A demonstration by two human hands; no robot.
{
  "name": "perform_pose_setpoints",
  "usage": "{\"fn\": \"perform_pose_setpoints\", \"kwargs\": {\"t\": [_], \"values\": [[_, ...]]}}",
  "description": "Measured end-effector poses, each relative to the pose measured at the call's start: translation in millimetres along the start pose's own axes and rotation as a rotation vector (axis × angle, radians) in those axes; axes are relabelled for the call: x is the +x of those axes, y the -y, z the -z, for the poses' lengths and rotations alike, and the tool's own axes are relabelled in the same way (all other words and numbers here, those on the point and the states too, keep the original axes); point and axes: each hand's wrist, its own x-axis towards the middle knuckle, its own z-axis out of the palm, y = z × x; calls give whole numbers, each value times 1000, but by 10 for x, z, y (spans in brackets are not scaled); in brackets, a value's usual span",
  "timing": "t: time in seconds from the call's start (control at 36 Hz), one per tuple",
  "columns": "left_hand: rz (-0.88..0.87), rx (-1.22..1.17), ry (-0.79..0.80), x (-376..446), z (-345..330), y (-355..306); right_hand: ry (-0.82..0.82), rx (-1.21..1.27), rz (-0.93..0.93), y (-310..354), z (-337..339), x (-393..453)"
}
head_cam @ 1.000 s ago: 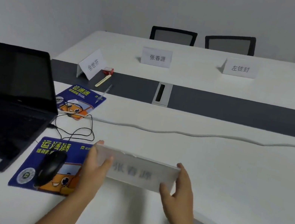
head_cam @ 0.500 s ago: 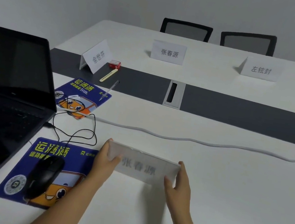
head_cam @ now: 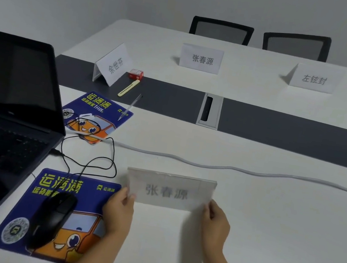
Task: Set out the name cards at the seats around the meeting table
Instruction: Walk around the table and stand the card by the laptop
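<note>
A clear-framed name card (head_cam: 169, 190) with grey characters stands at the near side of the white meeting table (head_cam: 268, 217). My left hand (head_cam: 118, 208) pinches its lower left corner and my right hand (head_cam: 216, 225) holds its lower right corner. Three more name cards stand farther off: one (head_cam: 113, 67) angled on the dark centre strip at the left, one (head_cam: 201, 58) at the far side in the middle, and one (head_cam: 314, 78) at the far right.
An open black laptop (head_cam: 1, 115) sits at the left. A black mouse (head_cam: 52, 219) lies on a blue mouse pad (head_cam: 55, 215), its cord looping to the laptop. A second blue pad (head_cam: 96, 115), a pen, a red box, a grey cable (head_cam: 231, 168) and chairs (head_cam: 220, 29) are beyond.
The card has moved slightly away from me and stands more upright on the table. Both hands slid down to its lower corners. The camera view shifted a little to the left.
</note>
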Motion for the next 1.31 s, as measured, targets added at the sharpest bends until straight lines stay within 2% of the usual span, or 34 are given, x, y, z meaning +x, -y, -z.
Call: {"fn": "perform_pose_setpoints", "kwargs": {"t": [0.42, 0.53, 0.61, 0.69, 0.83, 0.97, 1.03, 1.08, 1.14, 1.19, 1.31], "values": [[17, -4, 41, 163, 54, 7, 8, 5, -1, 53, -74, -59], [-17, 55, 90, 47, 108, 10, 51, 16, -46, 70, -43, -137], [55, 26, 87, -101, 173, 52, 125, -13, -90, 113, 35, -270], [51, 47, 132, -349, 288, 32, 134, 21, -83, 219, 223, -504], [-85, 75, 293, -876, 429, -152, 23, 18, 44, 379, 784, -937], [-183, -45, 489, -1414, 306, -395, -290, -24, 207, 386, 1666, -1357], [-246, -58, 586, -1636, 196, -497, -418, -90, 199, 242, 2026, -1466], [-303, -49, 692, -1852, 65, -598, -445, -189, 111, 50, 2370, -1491], [-341, -17, 795, -2049, -75, -704, -306, -332, -42, -143, 2703, -1428], [-364, 55, 875, -2225, -211, -808, -87, -459, -201, -278, 3017, -1354], [-431, 200, 920, -2426, -435, -921, 270, -679, -365, -444, 3403, -1236]]}}
